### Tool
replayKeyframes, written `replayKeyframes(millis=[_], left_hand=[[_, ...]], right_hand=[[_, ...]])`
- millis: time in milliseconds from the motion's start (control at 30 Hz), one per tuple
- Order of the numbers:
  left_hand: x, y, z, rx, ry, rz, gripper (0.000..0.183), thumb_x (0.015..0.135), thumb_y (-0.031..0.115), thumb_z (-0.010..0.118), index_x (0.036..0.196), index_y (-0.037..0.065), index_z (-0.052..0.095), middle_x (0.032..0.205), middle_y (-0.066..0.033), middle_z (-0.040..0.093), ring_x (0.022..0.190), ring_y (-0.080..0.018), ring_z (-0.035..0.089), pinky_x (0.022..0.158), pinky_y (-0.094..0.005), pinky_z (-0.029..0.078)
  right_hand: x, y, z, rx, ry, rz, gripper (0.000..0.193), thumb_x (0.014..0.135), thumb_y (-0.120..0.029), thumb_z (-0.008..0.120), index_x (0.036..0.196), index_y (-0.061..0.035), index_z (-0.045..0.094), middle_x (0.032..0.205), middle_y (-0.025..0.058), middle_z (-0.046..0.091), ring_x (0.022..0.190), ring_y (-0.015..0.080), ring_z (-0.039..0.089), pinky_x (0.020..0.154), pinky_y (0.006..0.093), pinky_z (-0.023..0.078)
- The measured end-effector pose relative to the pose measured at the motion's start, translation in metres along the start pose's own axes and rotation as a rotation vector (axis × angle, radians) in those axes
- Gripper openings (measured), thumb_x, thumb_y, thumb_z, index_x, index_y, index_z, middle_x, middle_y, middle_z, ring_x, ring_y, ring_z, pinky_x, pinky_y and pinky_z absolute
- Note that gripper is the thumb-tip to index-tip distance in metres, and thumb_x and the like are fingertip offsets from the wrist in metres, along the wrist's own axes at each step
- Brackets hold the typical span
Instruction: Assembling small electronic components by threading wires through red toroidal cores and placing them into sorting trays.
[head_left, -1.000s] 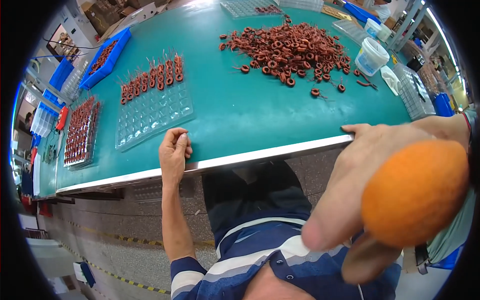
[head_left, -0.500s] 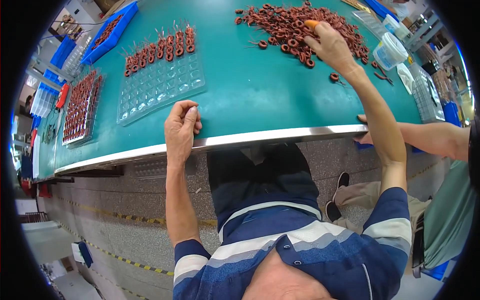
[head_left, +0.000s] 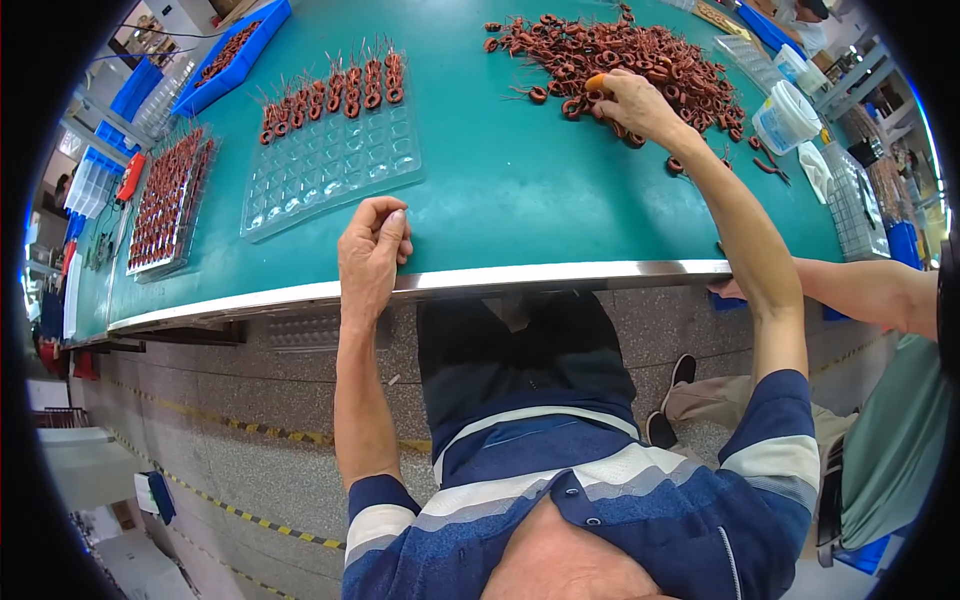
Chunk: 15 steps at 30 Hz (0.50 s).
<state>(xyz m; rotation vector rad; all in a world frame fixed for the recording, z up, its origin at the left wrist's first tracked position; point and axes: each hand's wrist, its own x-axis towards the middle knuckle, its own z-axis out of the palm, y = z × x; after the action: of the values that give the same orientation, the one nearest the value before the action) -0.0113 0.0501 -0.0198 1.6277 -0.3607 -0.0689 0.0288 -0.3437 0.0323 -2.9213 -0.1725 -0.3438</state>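
Observation:
At the pile of red-brown wire-wound ring coils (head_left: 640, 55), my right hand (head_left: 645, 108) reaches in at the near left side. An orange finger cover sits on one fingertip. Its fingers and thumb are apart, touching the coils, with none visibly gripped. My left hand (head_left: 373, 252) rests at the table's front edge, fingers curled closed, with nothing visible in them. Beyond it lies a clear plastic tray (head_left: 330, 180) of round pockets. Its far rows hold upright coils (head_left: 351, 100) with wire leads pointing up; the near pockets are bare.
Filled coil trays (head_left: 170, 205) are stacked at left. A blue bin (head_left: 228, 62) of coils stands behind. Right of the pile are a white tub (head_left: 786, 118), pliers (head_left: 770, 165) and a white cloth (head_left: 815, 172). Another person's forearm (head_left: 860, 292) rests along the table's right front edge.
My right hand has moved left and nearer along the pile, its thumb and fingertip closer together. My left hand stays curled at the table edge. The view has shifted slightly.

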Motion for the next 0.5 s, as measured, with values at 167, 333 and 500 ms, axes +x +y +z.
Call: replayKeyframes(millis=[167,333,500], left_hand=[[0.001,-0.001,-0.001,0.017,0.002,-0.005,0.012,0.095,0.014,0.055,0.099,0.003,0.06,0.075,0.0012,0.057,0.062,-0.0042,0.052,0.054,-0.0192,0.041],[0.002,-0.003,-0.001,-0.009,-0.003,0.0,0.012,0.095,0.013,0.055,0.1,0.003,0.06,0.074,0.0006,0.058,0.062,-0.0043,0.052,0.053,-0.0193,0.041],[0.002,0.0,0.0,0.033,-0.002,-0.004,0.011,0.095,0.012,0.054,0.099,0.003,0.061,0.073,0.0005,0.058,0.06,-0.0045,0.052,0.052,-0.0197,0.042]], right_hand=[[0.008,0.0,0.005,-0.032,0.021,-0.109,0.028,0.078,-0.012,0.063,0.104,-0.0013,0.064,0.097,0.0161,0.065,0.095,0.0314,0.062,0.086,0.0395,0.05],[0.009,0.0,-0.006,0.282,0.027,0.082,0.039,0.08,-0.022,0.063,0.112,0.0002,0.062,0.096,0.0128,0.068,0.088,0.0195,0.065,0.081,0.0314,0.051],[0.0,-0.006,0.006,0.337,0.289,0.047,0.037,0.081,-0.026,0.062,0.107,0.0003,0.064,0.09,0.013,0.068,0.079,0.0202,0.065,0.074,0.0313,0.052]])
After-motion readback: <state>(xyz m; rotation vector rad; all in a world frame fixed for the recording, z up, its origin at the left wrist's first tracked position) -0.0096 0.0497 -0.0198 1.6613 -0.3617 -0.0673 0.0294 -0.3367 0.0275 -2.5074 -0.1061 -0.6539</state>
